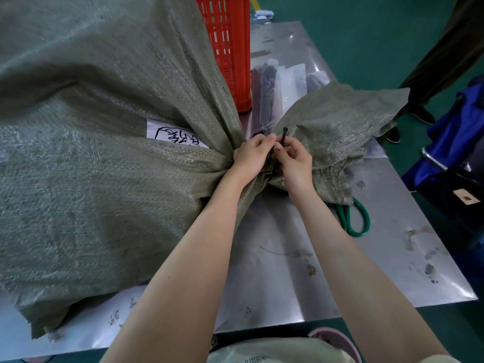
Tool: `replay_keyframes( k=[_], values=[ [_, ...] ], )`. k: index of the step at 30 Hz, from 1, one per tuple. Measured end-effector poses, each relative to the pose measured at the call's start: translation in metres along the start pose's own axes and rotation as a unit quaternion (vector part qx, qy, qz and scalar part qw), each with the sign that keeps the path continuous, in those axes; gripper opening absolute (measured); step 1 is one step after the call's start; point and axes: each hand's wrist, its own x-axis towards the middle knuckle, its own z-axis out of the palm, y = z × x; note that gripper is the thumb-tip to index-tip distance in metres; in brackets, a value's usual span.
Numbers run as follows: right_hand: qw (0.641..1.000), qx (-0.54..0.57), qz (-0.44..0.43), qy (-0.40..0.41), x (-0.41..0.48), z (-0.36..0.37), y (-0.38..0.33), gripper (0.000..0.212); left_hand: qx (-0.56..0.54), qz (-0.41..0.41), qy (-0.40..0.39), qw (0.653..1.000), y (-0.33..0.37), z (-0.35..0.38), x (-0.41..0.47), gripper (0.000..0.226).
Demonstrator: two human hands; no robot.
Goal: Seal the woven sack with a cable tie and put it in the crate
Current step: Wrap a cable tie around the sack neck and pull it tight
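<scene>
A big grey-green woven sack (pixel 91 166) lies across the steel table, its mouth bunched into a neck with the loose end (pixel 340 121) flaring to the right. My left hand (pixel 251 158) squeezes the gathered neck. My right hand (pixel 296 163) pinches a black cable tie (pixel 284 136) right at the neck; the tie's end sticks up between my fingers. Most of the tie is hidden by hands and fabric. The red slotted crate (pixel 230 48) stands behind the sack at the table's far side.
Clear bags of cable ties (pixel 267 90) lie beside the crate. Green-handled scissors (pixel 356 221) poke out from under the sack's end. A white label with handwriting (pixel 172 136) shows in a fold. A person's legs (pixel 419 111) and a blue bag (pixel 455 142) are at the right.
</scene>
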Motion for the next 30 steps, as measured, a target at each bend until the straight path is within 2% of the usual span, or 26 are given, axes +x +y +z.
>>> replay_keyframes(
  k=[1, 4, 8, 10, 19, 24, 30],
  values=[
    [1.0, 0.003, -0.001, -0.001, -0.001, -0.001, 0.0, 0.017, -0.007, 0.002, 0.013, 1.0, -0.002, 0.0, 0.001, 0.032],
    [1.0, -0.009, -0.002, -0.002, -0.005, -0.004, 0.002, 0.018, -0.051, -0.011, 0.055, 0.997, -0.008, 0.0, 0.006, 0.038],
    [0.999, -0.033, -0.033, -0.006, -0.008, -0.01, 0.002, 0.043, -0.083, -0.023, 0.066, 0.994, -0.009, -0.001, 0.01, 0.035],
    [0.998, -0.044, -0.05, -0.01, -0.01, -0.012, 0.002, 0.048, -0.105, -0.029, 0.067, 0.992, -0.009, -0.001, 0.012, 0.034],
    [1.0, 0.03, -0.007, -0.005, -0.013, -0.01, 0.009, 0.023, -0.093, -0.061, 0.003, 0.994, -0.013, -0.002, 0.014, 0.024],
    [0.999, 0.038, 0.005, -0.008, -0.018, -0.012, 0.012, 0.019, -0.102, -0.064, -0.004, 0.993, -0.017, -0.001, 0.016, 0.013],
    [1.0, 0.03, 0.004, 0.005, -0.019, -0.012, 0.014, 0.018, -0.091, -0.05, -0.01, 0.995, -0.022, 0.001, 0.021, 0.013]
  ],
)
